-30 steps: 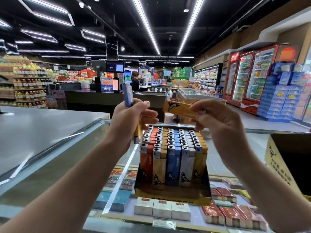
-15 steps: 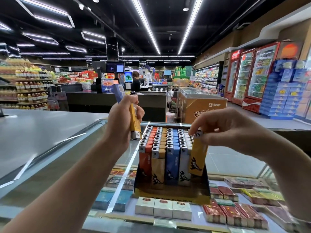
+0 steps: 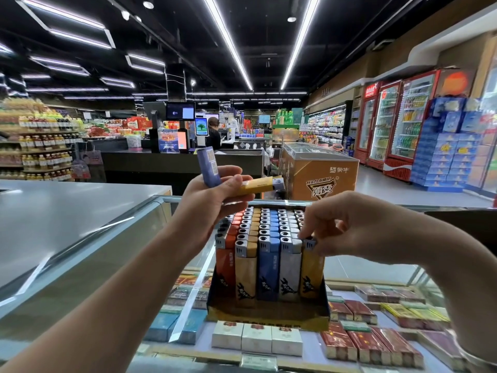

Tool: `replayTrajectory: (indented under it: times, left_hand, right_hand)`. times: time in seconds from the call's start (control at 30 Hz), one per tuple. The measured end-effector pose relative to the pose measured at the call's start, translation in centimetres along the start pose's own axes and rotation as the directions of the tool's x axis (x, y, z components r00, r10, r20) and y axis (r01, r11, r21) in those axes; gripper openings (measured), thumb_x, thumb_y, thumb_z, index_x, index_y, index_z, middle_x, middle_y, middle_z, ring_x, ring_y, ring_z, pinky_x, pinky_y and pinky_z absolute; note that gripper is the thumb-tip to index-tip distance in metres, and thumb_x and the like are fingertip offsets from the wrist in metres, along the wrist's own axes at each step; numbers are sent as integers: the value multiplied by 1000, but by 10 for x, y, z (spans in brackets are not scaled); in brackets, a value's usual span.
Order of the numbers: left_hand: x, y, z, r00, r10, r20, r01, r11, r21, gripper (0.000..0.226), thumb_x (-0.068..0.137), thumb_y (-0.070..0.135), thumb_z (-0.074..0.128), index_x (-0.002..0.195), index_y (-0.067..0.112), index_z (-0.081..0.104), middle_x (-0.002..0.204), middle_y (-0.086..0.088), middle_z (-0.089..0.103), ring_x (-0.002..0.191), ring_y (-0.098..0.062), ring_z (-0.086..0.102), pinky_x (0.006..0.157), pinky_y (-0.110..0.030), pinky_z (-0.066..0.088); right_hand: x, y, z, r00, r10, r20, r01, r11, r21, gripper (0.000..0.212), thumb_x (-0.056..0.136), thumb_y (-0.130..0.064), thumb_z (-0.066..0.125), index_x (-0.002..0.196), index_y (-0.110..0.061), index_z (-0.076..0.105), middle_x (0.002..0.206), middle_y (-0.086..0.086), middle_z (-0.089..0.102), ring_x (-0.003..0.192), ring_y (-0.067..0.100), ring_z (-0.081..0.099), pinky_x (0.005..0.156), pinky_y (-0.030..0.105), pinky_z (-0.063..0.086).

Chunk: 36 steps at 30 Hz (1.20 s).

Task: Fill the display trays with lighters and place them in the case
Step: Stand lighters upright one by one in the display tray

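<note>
Almost full, the tray point(image 3: 269, 313) gets a yellow lighter point(image 3: 312, 267) pinched by the right hand point(image 3: 347, 230); the left hand point(image 3: 212, 195) grips two spare lighters point(image 3: 258, 185); casing remains.

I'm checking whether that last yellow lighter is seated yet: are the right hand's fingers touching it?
Touching. The head view shows the right hand with its fingertips pinching the metal cap of the yellow lighter, which stands upright in the display tray.

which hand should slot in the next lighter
Right, probably. The right hand is already at the tray, pinching the yellow lighter in the front row. The left hand grips two spare lighters above the tray and can pass one across.
</note>
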<state>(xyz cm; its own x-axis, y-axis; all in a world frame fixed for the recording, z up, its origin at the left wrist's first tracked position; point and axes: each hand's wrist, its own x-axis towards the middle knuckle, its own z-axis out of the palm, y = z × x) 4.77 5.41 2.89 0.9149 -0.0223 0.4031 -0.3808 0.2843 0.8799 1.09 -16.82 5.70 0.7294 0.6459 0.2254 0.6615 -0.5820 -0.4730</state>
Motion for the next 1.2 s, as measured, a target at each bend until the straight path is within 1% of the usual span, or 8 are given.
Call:
replayTrajectory:
  times: [0.27, 0.37, 0.5, 0.6, 0.7, 0.87, 1.03, 1.2]
  left_hand:
    - [0, 1, 2, 1000, -1, 10, 1, 1000, 19, 24, 68, 15, 63, 92, 11, 65, 86, -6, 73, 79, -20, 71, 60, -21, 55]
    - [-1, 2, 2, 999, 18, 35, -20, 999, 43, 18, 67, 15, 63, 83, 15, 70, 84, -4, 73, 79, -19, 71, 60, -22, 55]
    - [-4, 2, 5, 995, 34, 95, -43, 995, 95, 16, 69, 16, 61, 75, 21, 75, 85, -3, 73, 78, -18, 71, 58, -20, 54]
    - [-5, 2, 7, 990, 53, 133, -71, 989, 132, 17, 70, 17, 61, 75, 23, 75, 87, -2, 73, 78, -18, 70, 58, -19, 53]
    - [-6, 2, 8, 982, 78, 170, -106, 981, 164, 16, 70, 18, 61, 76, 23, 75, 86, -1, 73, 77, -15, 70, 59, -19, 53]
    - [-7, 1, 9, 972, 90, 215, -127, 978, 167, 15, 75, 20, 60, 79, 22, 74, 82, -2, 72, 74, -19, 70, 59, -21, 54]
    - [-5, -2, 9, 965, 167, 201, -221, 933, 284, 17, 76, 28, 58, 83, 16, 66, 68, 3, 67, 56, -12, 62, 54, -20, 51]
    - [-5, -5, 10, 943, 233, 238, -314, 860, 403, 51, 77, 44, 56, 90, -5, 54, 50, 9, 42, 44, -6, 35, 43, -16, 33]
  right_hand:
    - [5, 4, 3, 998, 56, 20, -54, 991, -121, 25, 77, -10, 73, 86, -29, 59, 56, -12, 43, 50, -1, 40, 51, 21, 37]
    - [4, 3, 2, 999, 36, 37, -37, 999, 5, 28, 73, -20, 75, 88, -29, 52, 60, -8, 43, 50, 0, 40, 49, 20, 37]
    - [10, 7, 2, 934, 19, -356, 77, 964, 255, 32, 66, -43, 60, 87, -20, 50, 67, 0, 51, 53, 1, 47, 48, 15, 43]
    - [16, 10, 7, 896, 29, -443, 131, 936, 328, 29, 73, -22, 68, 95, -28, 51, 83, 5, 59, 66, 9, 59, 61, 23, 55]
    - [18, 8, 17, 893, -109, -437, 205, 962, 179, 49, 76, 3, 68, 96, -38, 53, 92, 2, 59, 78, 11, 62, 72, 28, 57]
    - [20, 2, 21, 833, -159, -530, 315, 924, 217, 29, 71, -7, 71, 89, -29, 65, 85, 10, 65, 74, 25, 62, 67, 30, 57]
    - [20, 0, 18, 742, -88, -665, 343, 902, 263, 11, 69, -34, 63, 77, -26, 64, 64, -3, 64, 51, 7, 51, 50, 18, 46]
    - [11, 2, 6, 840, -45, -541, 395, 735, 552, 10, 63, -25, 69, 71, -19, 69, 64, 4, 64, 51, 16, 56, 43, 20, 48]
